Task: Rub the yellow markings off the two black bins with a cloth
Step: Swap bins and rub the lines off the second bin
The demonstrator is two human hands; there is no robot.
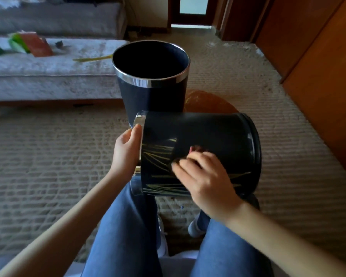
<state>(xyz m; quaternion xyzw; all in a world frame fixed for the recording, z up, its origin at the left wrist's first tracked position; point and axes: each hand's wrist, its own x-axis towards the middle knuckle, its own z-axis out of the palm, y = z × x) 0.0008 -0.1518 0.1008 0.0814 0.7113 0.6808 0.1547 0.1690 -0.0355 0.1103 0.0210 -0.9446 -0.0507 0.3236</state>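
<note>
Near bin (pixel 208 132) laid sideways across the knees (pixel 132 198), mouth left; rim (pixel 138 120) gripped by left hand (pixel 126 150). Reddish cloth (pixel 196 149) clutched under curled right hand (pixel 204 176), pressed to the bin's side among yellow markings (pixel 158 156). Far bin (pixel 152 92) stood upright on carpet (pixel 48 156), just behind.

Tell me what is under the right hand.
A reddish cloth peeks out past the right hand, pressed on the tipped bin; the rest of it is covered.
</note>
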